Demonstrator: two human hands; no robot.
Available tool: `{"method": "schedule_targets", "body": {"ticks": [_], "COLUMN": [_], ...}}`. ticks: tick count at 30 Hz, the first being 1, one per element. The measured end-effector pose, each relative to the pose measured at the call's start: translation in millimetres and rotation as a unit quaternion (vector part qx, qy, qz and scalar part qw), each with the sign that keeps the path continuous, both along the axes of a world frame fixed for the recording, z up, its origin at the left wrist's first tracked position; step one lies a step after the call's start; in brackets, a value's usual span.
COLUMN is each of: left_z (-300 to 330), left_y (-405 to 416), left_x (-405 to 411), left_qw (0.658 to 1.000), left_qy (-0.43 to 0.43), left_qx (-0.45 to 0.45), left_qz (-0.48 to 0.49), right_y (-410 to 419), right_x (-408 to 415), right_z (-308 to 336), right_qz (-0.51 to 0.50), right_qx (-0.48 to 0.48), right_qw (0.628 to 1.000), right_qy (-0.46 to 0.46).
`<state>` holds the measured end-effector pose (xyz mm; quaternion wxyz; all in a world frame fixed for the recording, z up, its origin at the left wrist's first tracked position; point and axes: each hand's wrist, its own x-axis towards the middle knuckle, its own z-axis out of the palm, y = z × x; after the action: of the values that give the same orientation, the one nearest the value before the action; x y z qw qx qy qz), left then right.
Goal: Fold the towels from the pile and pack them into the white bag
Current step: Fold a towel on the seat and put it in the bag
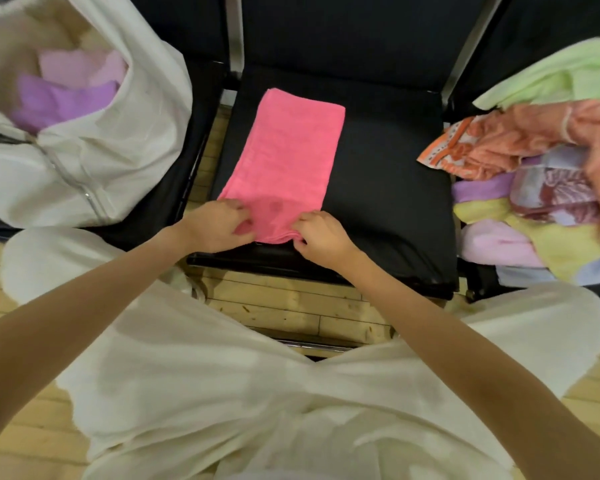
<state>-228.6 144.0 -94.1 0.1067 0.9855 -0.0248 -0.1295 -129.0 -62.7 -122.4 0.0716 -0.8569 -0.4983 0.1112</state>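
- Head view, looking down at a black seat cushion in the middle of a row of chairs, so everything below placed off that cushion.
- Pink towel lying flat on the cushion's left half, folded into a long strip running from the near edge toward the backrest.
- Both hands at the towel's near end, right at the cushion's front edge, close together but not touching.
- Left hand pinching the near-left corner, fingers curled over the fabric.
- Right hand gripping the near-right corner, layers of the fold bunched under the fingertips.
- White bag left of the cushion on the neighbouring seat, mouth open, zipper hanging down the front, purple and pale pink towels already inside.
- Pile of towels right of the cushion on the next seat: light green on top at the back, orange patterned, lilac, yellow, pale pink, all jumbled.
- Wooden floor showing below the cushion's front edge.
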Motion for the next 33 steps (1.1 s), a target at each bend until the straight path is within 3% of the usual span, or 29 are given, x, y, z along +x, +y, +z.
{"method": "schedule_targets", "body": {"ticks": [6,9,12,14,17,19,22,25,29,33], "left_z": [-6.1,-8.9,1.0,12.0,27.7,27.8,13.4,-4.7,-25.0,-40.3], "left_y": [-4.1,-3.9,-7.0,-10.4,-16.8,-18.7,-21.3,-27.3,-37.2,-35.9], "left_x": [-2.9,-4.6,-2.7,1.2,9.5,20.9,45.1,65.9,78.5,79.6], "left_qw": [0.998,0.992,0.981,0.966,0.917,0.889,0.86,0.854,0.882,0.931], "left_qy": [-0.056,-0.083,-0.063,-0.054,-0.05,-0.077,-0.133,-0.154,-0.136,-0.134], "left_qx": [-0.011,-0.09,-0.17,-0.234,-0.363,-0.39,-0.372,-0.3,-0.198,-0.076], "left_qz": [0.015,0.03,0.066,0.093,0.157,0.225,0.324,0.395,0.405,0.331], "right_y": [-15.9,-31.1,-45.1,-50.6,-48.9,-42.1,-29.5,-17.0,-4.3,3.5], "right_x": [10.3,18.4,22.8,22.3,23.1,27.1,36.7,45.6,52.2,54.4], "right_z": [13.4,15.2,11.4,13.2,16.0,14.9,8.3,-2.6,-15.5,-19.2], "right_qz": [-0.108,-0.158,-0.211,-0.242,-0.291,-0.328,-0.362,-0.391,-0.409,-0.407], "right_qx": [0.06,0.075,0.149,0.217,0.306,0.328,0.322,0.269,0.153,0.047], "right_qw": [0.982,0.966,0.937,0.908,0.861,0.843,0.846,0.862,0.892,0.911], "right_qy": [0.141,0.192,0.236,0.266,0.283,0.272,0.224,0.18,0.118,0.054]}}
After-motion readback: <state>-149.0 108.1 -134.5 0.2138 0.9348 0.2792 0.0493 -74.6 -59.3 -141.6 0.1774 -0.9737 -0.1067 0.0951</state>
